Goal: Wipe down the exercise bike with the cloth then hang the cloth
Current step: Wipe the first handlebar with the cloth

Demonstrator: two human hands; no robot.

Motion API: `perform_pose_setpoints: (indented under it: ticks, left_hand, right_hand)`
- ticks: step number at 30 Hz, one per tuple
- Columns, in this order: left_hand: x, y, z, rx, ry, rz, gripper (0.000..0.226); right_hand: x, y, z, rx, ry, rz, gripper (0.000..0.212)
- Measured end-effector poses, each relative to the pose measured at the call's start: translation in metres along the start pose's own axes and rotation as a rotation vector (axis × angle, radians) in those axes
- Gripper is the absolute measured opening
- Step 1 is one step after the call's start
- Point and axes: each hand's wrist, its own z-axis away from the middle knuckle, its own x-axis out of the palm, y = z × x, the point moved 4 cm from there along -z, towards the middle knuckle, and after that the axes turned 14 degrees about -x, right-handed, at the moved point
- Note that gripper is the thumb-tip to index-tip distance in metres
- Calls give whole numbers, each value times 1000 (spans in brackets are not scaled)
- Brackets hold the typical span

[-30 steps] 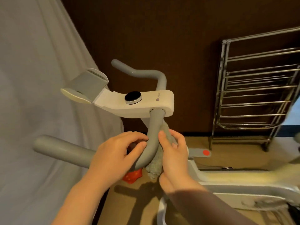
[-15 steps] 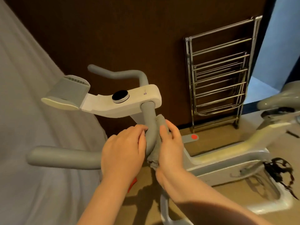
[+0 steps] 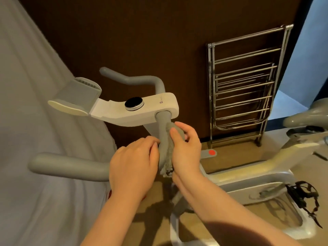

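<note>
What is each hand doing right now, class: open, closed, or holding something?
Left hand: fingers curled round the grey handlebar of the exercise bike.
Right hand: grips the grey cloth against that handlebar.

The white plastic bar at the top of the exercise bike point(image 3: 142, 110) has a tiny grey logo and word printed near its right end (the letters are too small and blurry to read). No other writing shows.

The tan floor point(image 3: 230, 167) bears the exercise bike point(image 3: 248, 176) and chrome rack point(image 3: 243, 86).
</note>
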Motion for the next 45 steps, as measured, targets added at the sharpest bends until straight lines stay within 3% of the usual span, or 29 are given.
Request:
perform_pose_setpoints:
  ticks: [5,10,15,19,24,28,32,34,36,41,45]
  left_hand:
    - [2,-3,3,-80,13,-23,29]
    - [3,-3,1,-172,40,6,28]
    - [5,-2,-1,-266,67,-3,31]
    - [4,1,6,-309,143,8,32]
    - [5,-6,26,-342,244,9,29]
    - [5,-10,43,-426,243,23,39]
    - [2,-11,57,-510,244,21,44]
    - [-2,-14,64,-561,261,46,45]
    - [-6,-18,70,-590,244,70,47]
    - [-5,-19,71,-593,260,136,42]
    - [-3,-22,71,-572,267,177,39]
  right_hand:
    - [-6,-4,20,-219,-227,141,21]
    - [4,-10,-57,-563,-534,669,36]
    - [7,-19,-75,-749,-896,731,30]
    - [28,-17,-113,-782,-976,844,28]
    - [43,-22,-115,-852,-1396,833,27]
    - [48,-27,-119,-830,-1351,839,25]
    - [41,-30,-53,-990,-1519,766,23]
    - [44,-30,-65,-882,-1566,789,24]
    - [44,-29,-82,-775,-1514,775,24]
    - [45,-25,-36,-829,-1459,798,22]
    - [34,-32,-59,-655,-1325,743,21]
